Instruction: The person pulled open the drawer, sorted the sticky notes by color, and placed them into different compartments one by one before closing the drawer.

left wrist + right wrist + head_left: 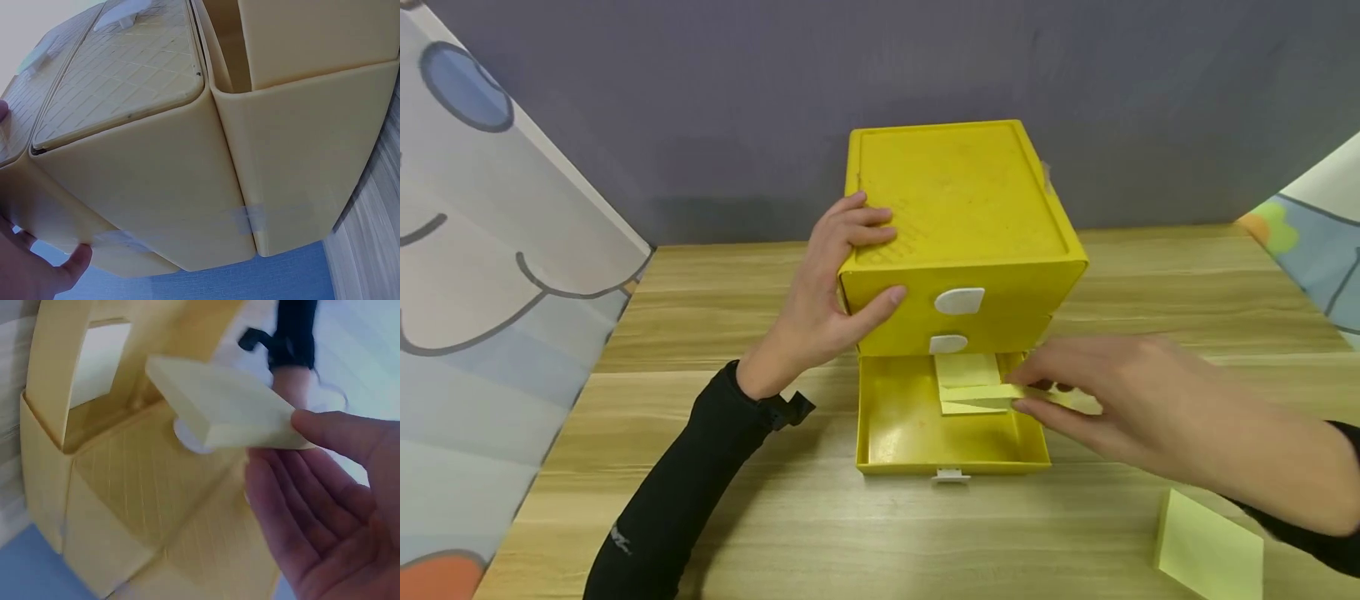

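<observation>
A yellow three-drawer box (958,192) stands on the table with its bottom drawer (898,417) pulled out. My left hand (820,292) rests on its front left corner, fingers spread on the lid and thumb against the front face. My right hand (1120,392) pinches a pale yellow sticky note pad (231,406) between thumb and fingers. In the head view this pad is just above the open drawer, seen edge-on. Another sticky note pad (967,369) lies inside the drawer, partly hidden by the held one.
More pale yellow sticky notes (1213,546) lie on the wooden table (760,517) at the front right. The upper two drawers, with white handles (958,301), are closed. A grey panel (737,125) rises behind the box; a cartoon-printed panel (482,275) borders the left.
</observation>
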`<state>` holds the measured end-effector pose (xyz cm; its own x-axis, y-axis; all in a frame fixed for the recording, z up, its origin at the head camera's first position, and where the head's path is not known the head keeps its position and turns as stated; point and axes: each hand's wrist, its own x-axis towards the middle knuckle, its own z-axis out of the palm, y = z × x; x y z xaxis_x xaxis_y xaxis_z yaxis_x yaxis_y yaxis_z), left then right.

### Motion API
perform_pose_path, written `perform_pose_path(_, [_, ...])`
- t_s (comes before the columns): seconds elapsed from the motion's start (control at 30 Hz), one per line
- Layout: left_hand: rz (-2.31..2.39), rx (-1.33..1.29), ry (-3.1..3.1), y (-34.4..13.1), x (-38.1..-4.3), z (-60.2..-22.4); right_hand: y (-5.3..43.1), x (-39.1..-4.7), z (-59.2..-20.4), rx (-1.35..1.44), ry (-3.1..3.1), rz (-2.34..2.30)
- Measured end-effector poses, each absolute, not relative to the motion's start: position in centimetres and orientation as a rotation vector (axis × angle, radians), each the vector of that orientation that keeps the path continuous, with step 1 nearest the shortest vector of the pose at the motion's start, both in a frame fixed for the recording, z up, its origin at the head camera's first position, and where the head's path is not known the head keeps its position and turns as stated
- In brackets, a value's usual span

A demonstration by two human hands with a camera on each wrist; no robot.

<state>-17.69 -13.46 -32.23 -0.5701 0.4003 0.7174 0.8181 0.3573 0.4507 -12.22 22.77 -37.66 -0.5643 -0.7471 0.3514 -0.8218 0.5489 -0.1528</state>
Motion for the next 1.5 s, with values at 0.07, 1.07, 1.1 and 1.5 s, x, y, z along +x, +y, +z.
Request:
perform_pose_path(0.07, [-1.125,-1.054,-2.138,-13.5,-17.7,-32.3,18.5,-11.3,-34.3,1.388,-2.425,0.391])
perform_pose_path(1.07, [-1.126,-1.027,-2.109,-14.4,-17.0,-31.8,6.5,-11.8,-35.3,1.731,-2.438,-0.042])
perform_pose_path(1.1, [-1.123,-1.025,-2.11,-14.4,-17.0,-31.8,6.6,-11.9,-35.2,1.728,-2.454,-0.027])
perform_pose_path(1.5, [-1.11,-1.024,-2.152,-14.6,-16.9,-31.9,9.3,-12.3,-34.0,1.621,-2.401,0.067])
